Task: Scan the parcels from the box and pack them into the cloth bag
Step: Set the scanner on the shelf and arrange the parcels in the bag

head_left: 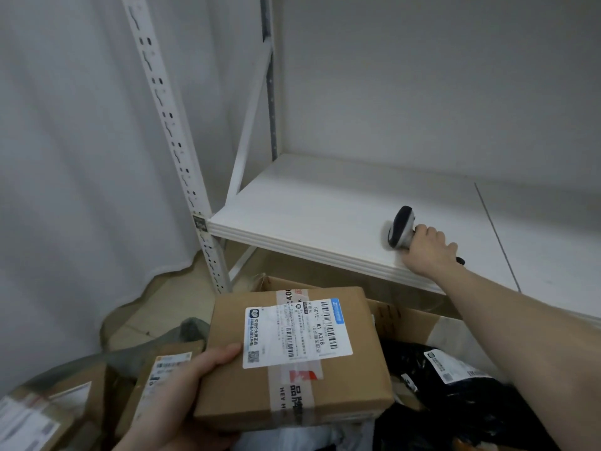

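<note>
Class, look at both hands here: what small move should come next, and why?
Probably lift the scanner off the shelf and aim it at the parcel's label. The right hand grips the scanner on the shelf, while the left hand holds the parcel label-up.

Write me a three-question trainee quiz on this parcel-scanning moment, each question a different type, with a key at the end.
1. True or false: the right hand grips the scanner on the white shelf.
2. Multiple choice: what does the left hand hold? A) a black plastic mailer B) a brown cardboard parcel C) nothing
3. Fill in the blank: the held brown cardboard parcel shows its white shipping label facing ____.

Key: 1 true; 2 B; 3 up, toward the camera. The black plastic mailer lies lower right, untouched by either hand.
</note>
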